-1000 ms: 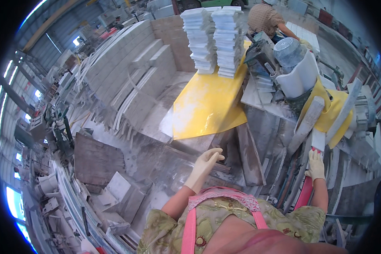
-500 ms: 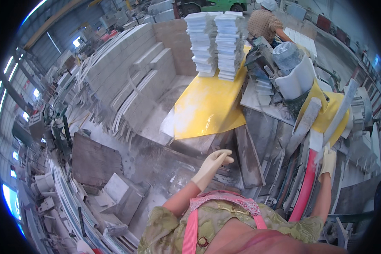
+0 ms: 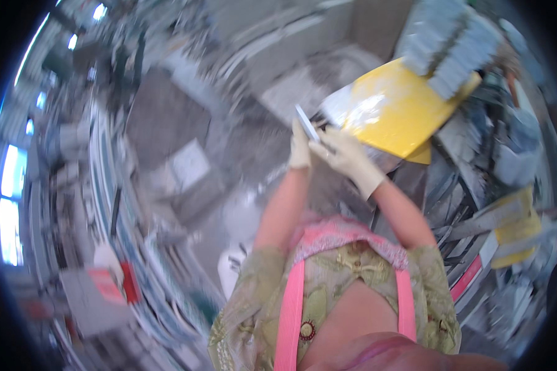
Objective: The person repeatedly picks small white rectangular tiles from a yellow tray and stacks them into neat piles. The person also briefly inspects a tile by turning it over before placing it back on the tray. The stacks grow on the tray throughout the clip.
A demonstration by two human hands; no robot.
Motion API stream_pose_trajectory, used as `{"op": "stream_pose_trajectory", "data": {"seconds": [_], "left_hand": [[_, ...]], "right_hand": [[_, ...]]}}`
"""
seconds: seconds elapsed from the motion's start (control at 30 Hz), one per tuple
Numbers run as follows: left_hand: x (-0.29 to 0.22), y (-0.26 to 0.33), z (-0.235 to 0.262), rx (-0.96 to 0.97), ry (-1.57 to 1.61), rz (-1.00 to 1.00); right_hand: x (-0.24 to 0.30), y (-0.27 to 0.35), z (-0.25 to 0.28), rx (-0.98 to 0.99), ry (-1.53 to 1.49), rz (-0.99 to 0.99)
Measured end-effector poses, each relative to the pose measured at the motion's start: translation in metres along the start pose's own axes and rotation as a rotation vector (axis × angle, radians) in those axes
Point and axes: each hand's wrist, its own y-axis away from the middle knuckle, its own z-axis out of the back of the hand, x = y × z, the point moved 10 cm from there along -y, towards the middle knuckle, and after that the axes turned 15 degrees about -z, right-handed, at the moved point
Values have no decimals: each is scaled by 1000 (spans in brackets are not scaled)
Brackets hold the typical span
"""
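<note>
In front of my chest, both hands in cream gloves are together around a thin, pale flat piece [image 3: 306, 123], perhaps a stone strip. It is tilted and seen nearly edge-on, and blur hides its full shape. My left hand [image 3: 300, 148] is closed against its left side. From the right, my right hand [image 3: 346, 156] has its fingers bent round the lower end. Just beyond the right hand lies a yellow sheet [image 3: 396, 117], dusty and glossy. Two tall stacks of thin pale strips [image 3: 436, 37] stand at its far end.
At the far right is a machine with a pale rounded cover [image 3: 517, 148]. A second yellow cloth [image 3: 517, 232] and a red-pink strip [image 3: 466, 278] lie below it. Left of me are a brown board [image 3: 164, 117], a pale block [image 3: 189, 164] and long bundled strips [image 3: 114, 173].
My right hand has come from the machine at the right to meet my left hand, and a thin flat piece now shows between them. The view has swung left and blurred.
</note>
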Motion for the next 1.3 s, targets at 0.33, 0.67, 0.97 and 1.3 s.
{"op": "stream_pose_trajectory", "data": {"seconds": [0.33,0.67,0.97,1.3], "left_hand": [[-60,-13,157,-560,395,468],[-63,-16,116,-362,425,234],[-69,27,106,-517,642,556],[-267,70,283,-653,986,-238]], "right_hand": [[111,-173,-99,155,-558,176],[192,-164,-172,259,-161,410],[215,-186,-145,-193,105,768],[58,-163,-186,561,-423,173]]}}
